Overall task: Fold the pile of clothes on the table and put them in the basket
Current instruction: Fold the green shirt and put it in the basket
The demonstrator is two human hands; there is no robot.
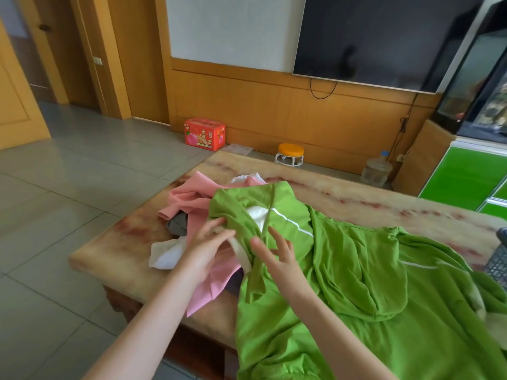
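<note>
— What are the hands doing, from where you're standing?

— The left hand [208, 242] is lying over the end of a green sleeve [256, 281] in the middle of the frame, fingers nearly straight across the fabric. A cream cuff [241, 255] is coming out from under it. The thumb is hidden, so I cannot tell whether it is pinching.

— And the other one?

— The right hand [277, 256] is just beside it, fingers spread wide and lifted. Only the thumb is touching the sleeve, and it is gripping nothing.

— Where is the garment itself lying?

— The green top [384, 297] is sprawling over the lower right of the frame, draping off the near edge of the table [356, 196]. Its sleeve is lying over the rest of the pile left of centre: a pink garment [189, 196], a white cloth [164, 253] and a bit of grey cloth [177, 226].

— And the basket?

— A dark basket [498, 259] is showing at the right edge, on the table, mostly cut off.

— Anything behind?

— A red box [204, 134] and an orange stool [290, 153] are sitting on the floor by the wall, with a water jug [376, 171] to the right of them. A television [378, 37] is hanging at the upper right.
</note>
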